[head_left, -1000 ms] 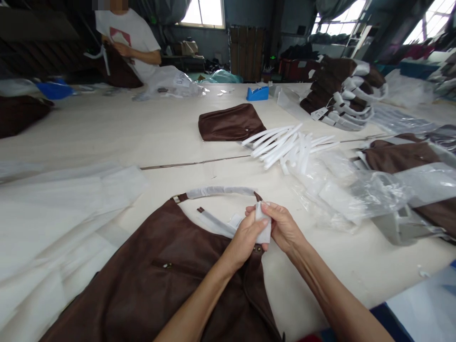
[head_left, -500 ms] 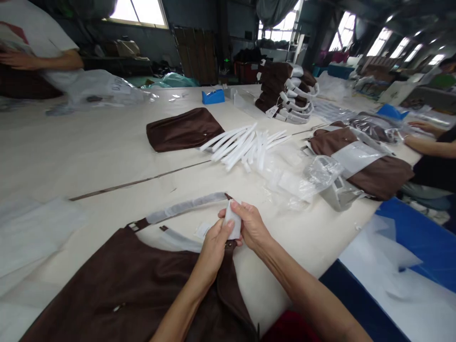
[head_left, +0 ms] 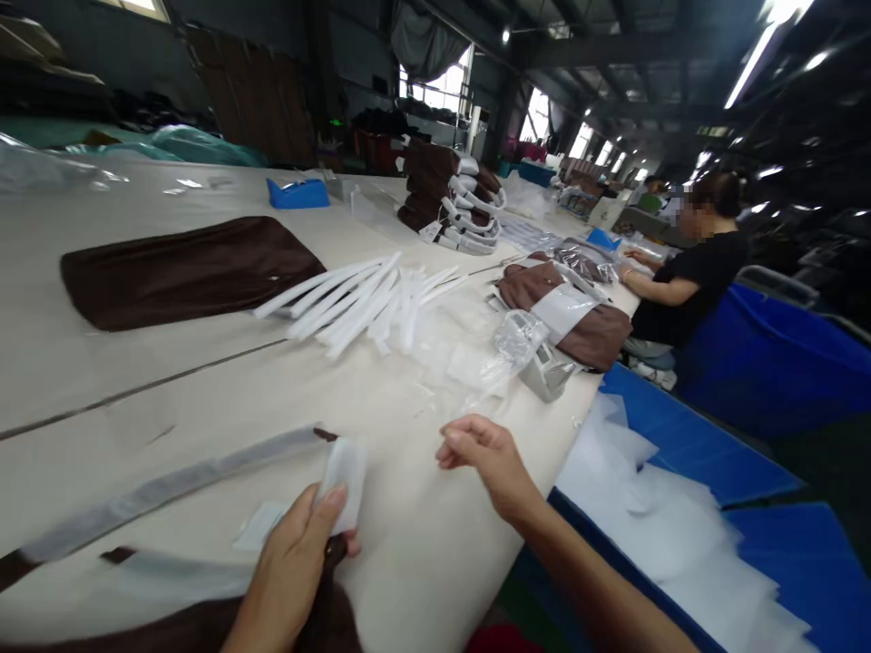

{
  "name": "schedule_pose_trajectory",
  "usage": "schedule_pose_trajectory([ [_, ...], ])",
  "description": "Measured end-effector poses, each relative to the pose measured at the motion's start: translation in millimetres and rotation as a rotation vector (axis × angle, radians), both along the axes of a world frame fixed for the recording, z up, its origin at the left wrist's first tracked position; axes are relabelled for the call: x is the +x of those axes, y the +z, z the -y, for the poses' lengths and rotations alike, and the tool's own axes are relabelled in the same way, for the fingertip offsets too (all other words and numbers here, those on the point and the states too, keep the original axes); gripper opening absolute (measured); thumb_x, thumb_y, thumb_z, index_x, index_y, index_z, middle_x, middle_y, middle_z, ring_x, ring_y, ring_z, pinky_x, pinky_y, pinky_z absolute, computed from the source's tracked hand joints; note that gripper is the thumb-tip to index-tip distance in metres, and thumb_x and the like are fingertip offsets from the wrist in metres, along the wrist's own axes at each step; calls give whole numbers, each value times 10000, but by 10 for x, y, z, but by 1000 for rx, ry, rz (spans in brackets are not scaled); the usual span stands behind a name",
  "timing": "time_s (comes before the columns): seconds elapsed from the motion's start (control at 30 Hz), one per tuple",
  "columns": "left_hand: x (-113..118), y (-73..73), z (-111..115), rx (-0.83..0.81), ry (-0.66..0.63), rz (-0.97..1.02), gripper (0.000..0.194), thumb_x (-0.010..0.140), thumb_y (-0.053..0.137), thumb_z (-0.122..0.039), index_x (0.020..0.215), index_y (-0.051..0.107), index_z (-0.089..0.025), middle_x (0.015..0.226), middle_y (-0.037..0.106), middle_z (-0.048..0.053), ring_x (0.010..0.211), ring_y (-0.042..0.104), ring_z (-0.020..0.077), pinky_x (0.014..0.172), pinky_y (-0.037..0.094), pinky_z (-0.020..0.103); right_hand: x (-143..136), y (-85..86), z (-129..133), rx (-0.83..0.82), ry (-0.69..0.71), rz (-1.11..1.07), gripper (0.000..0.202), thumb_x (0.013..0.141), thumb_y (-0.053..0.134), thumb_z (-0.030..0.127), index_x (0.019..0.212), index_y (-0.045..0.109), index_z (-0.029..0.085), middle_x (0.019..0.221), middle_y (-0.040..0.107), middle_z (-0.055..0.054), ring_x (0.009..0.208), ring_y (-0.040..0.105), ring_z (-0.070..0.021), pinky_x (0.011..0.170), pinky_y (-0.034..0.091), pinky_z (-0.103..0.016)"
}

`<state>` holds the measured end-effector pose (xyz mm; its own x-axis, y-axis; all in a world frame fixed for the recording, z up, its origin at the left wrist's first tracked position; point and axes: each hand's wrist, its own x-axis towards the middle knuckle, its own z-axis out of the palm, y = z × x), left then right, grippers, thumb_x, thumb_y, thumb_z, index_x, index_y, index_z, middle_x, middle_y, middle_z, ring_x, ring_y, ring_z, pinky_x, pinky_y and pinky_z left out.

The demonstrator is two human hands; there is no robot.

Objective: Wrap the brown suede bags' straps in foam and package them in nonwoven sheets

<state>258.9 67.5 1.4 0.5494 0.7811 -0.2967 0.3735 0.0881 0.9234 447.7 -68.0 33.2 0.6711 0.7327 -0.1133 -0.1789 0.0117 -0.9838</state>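
My left hand (head_left: 299, 549) grips a white foam wrap (head_left: 345, 481) around the strap end of a brown bag (head_left: 340, 621) at the bottom. My right hand (head_left: 480, 453) is raised over the table to the right, apart from the wrap, its fingers curled together; whether anything small is between them I cannot make out. The bag's long strap (head_left: 183, 485), covered in pale wrapping, curves across the table at the left. Beside my left hand lies a small white tag (head_left: 260, 526). White foam strips (head_left: 354, 304) are heaped farther forward.
A flat brown piece (head_left: 190, 268) lies at the left, near a blue dispenser (head_left: 298, 193). Wrapped brown bags (head_left: 442, 195) are stacked behind. Another brown bag (head_left: 599, 331) and clear plastic (head_left: 469, 363) lie rightward. A person (head_left: 708, 258) works at the right, beyond white sheets (head_left: 646, 508).
My right hand has let go of the foam wrap and moved away to the right. My left hand still holds it. The view has turned to the right.
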Motion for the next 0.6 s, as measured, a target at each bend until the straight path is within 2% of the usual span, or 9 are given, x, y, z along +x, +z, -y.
schedule_pose_trajectory([
  [0.13,12,56,32,-26,-24,-46,487,743,549,-715,889,558,-251,650,617,-45,687,654,251,687,496,321,924,254,546,-153,-441,458,339,775,668,525,794,664,187,668,656,-14,646,584,-161,677,491,-309],
  [0.2,25,78,31,-55,-41,-64,459,731,564,-692,900,550,-265,671,627,-60,701,662,250,716,497,319,1370,355,704,-237,-531,557,338,770,650,521,797,666,184,703,659,-20,710,587,-179,687,471,-301],
  [0.27,38,80,9,-72,-41,-73,455,721,562,-692,899,541,-274,692,638,-69,715,675,254,739,495,318,1729,415,769,-314,-531,563,324,752,670,498,767,679,174,705,663,-22,750,595,-195,678,456,-290],
  [0.37,42,58,-37,-49,-54,-101,451,726,535,-698,877,531,-273,698,654,-65,731,687,261,742,492,310,2064,428,744,-456,-465,521,308,763,706,446,682,673,150,631,629,-5,688,593,-176,632,449,-274],
  [0.5,19,15,-66,4,-94,-117,454,748,489,-705,846,511,-262,675,648,-55,705,689,254,712,482,292,2219,367,648,-605,-372,441,261,876,681,346,736,632,131,665,602,27,592,556,-105,592,471,-250],
  [0.6,11,-5,-64,4,-104,-99,462,765,476,-709,869,509,-260,683,639,-58,701,690,242,694,477,277,2236,329,602,-635,-348,410,247,914,654,337,782,621,131,717,610,26,603,564,-97,590,488,-245],
])
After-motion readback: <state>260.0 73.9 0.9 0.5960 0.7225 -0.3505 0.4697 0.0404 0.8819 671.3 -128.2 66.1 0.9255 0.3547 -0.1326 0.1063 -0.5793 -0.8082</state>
